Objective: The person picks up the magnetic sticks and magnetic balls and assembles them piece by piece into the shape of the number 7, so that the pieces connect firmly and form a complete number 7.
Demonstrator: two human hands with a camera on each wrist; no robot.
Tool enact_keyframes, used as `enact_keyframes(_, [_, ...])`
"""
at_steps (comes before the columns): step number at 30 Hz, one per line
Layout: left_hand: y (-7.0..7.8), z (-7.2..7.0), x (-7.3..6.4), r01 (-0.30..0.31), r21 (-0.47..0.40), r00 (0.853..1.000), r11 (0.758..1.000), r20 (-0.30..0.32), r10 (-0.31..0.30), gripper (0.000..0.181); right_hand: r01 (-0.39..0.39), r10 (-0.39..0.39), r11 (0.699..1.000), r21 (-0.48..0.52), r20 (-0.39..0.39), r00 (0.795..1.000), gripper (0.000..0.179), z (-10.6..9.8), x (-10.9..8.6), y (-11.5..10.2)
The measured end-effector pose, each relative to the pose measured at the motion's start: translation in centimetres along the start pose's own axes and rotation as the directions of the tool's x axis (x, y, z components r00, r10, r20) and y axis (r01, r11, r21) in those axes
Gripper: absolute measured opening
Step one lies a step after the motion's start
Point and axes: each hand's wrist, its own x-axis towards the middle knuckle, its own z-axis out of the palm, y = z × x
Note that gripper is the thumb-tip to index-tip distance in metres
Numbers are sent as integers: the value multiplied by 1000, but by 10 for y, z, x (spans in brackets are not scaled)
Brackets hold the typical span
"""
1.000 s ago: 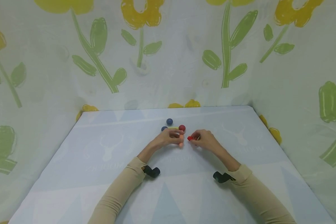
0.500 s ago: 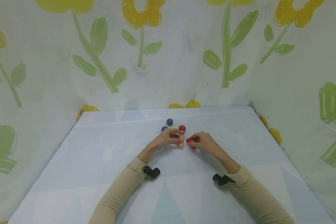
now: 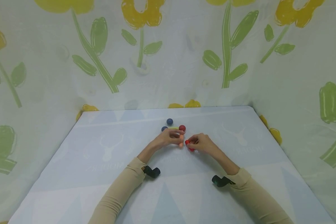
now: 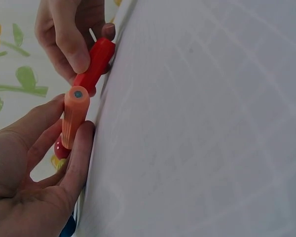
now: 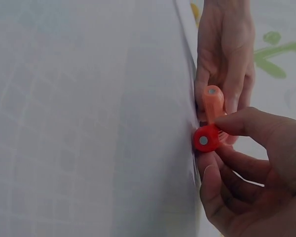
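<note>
In the head view my left hand (image 3: 167, 137) pinches an orange magnetic rod (image 3: 181, 140) between thumb and fingers. To its right, my right hand (image 3: 203, 143) pinches a red magnetic rod (image 3: 191, 148), which slants. A round metal dot marks the end of the orange rod (image 4: 75, 116) in the left wrist view, where the red rod (image 4: 95, 63) appears close to it. Whether the two rods touch I cannot tell. The right wrist view shows the red rod's (image 5: 206, 139) dotted end toward the camera. Just beyond the left fingers sits a red ball (image 3: 182, 128).
Two blue balls, one farther back (image 3: 169, 121) and one partly behind the left hand (image 3: 164, 128), lie on the table (image 3: 114, 180). A yellow rod (image 3: 173, 128) shows between the nearer blue ball and the red one. Flower-printed cloth (image 3: 179, 62) surrounds the table's back and sides.
My right hand has shifted slightly left and toward me. The red rod in it has turned, so more of its length shows below the fingers. My left hand keeps still.
</note>
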Motion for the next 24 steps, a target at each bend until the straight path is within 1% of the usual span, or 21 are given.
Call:
enact_keyframes(3, [0, 0, 0, -13, -18, 1000, 1000, 11, 13, 42, 24, -24, 1000, 15, 3, 1000, 27, 0, -1, 1])
enact_keyframes(7, [-1, -1, 0, -16, -43, 1000, 999, 24, 17, 43, 46, -47, 998, 38, 13, 999, 26, 1, -4, 2])
enact_keyframes(13, [-2, -1, 0, -11, -47, 1000, 999, 27, 12, 42, 23, -26, 998, 55, 41, 999, 26, 3, -7, 1])
enact_keyframes(21, [-2, -2, 0, -12, -36, 1000, 999, 24, 12, 42, -30, 27, 998, 62, 62, 998, 30, 5, -12, -6])
enact_keyframes(24, [-2, -1, 0, -16, -41, 999, 999, 26, 18, 43, -35, 30, 997, 67, 72, 997, 31, 6, -13, -7])
